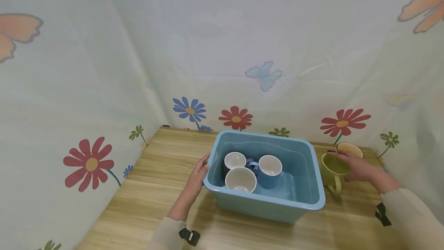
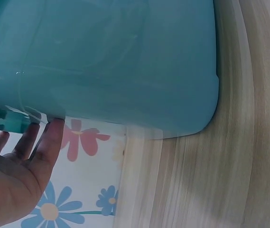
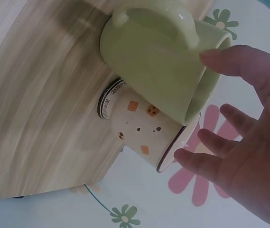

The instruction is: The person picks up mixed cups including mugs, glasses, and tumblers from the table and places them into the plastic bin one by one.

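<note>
A blue plastic tub (image 1: 263,200) stands on the wooden table, holding a blue mug (image 1: 269,171) and two other cups with white insides, a small cup (image 1: 235,160) and a wider cup (image 1: 241,179). My left hand (image 1: 197,178) touches the tub's left side near the rim, its fingers fairly straight; the thumb is hidden in the left wrist view. Right of the tub is a green mug (image 3: 149,61), upright. My right hand (image 3: 239,142) reaches over it with spread fingers, thumb at its rim. Beside that mug stands a cream cup (image 3: 142,128) with a dark rim and brown biscuit prints.
The wooden table (image 1: 180,149) meets a hanging pale cloth (image 1: 208,41) printed with flowers and butterflies at the back and sides. The cream cup stands near the table's back right corner. Little space separates the tub's right side from the green mug.
</note>
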The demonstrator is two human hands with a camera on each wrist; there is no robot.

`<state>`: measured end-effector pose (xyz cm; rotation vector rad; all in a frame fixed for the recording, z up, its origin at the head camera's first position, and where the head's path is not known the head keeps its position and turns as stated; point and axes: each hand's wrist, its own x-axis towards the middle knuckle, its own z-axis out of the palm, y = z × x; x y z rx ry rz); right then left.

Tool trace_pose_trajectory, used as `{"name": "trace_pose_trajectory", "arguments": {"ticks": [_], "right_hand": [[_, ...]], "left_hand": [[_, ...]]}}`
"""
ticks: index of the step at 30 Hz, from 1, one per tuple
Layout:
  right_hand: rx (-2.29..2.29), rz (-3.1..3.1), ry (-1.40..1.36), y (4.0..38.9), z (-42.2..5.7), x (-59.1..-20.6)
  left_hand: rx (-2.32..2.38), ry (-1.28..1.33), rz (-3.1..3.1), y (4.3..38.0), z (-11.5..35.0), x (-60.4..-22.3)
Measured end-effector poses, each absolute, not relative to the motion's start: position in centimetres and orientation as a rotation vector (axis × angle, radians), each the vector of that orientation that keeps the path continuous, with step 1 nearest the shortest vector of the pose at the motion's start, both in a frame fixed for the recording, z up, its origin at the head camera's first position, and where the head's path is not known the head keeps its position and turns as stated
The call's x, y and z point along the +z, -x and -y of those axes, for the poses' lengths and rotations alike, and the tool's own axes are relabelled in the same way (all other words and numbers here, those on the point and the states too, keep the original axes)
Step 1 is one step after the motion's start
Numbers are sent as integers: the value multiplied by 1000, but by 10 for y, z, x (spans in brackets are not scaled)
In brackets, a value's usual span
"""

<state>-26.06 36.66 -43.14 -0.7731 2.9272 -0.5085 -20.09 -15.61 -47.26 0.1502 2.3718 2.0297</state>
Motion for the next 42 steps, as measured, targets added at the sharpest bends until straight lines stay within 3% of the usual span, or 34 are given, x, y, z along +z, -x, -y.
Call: {"name": "trace_pose_trajectory", "arguments": {"ticks": [19,42], "right_hand": [[-370,-2749,587,283,-359,-437],[-193,-2816,705,284,-352,-441]], "left_hand": [[2038,-143,-2366,203,156,-475],[2038,-166,-2380,201,156,-477]]}}
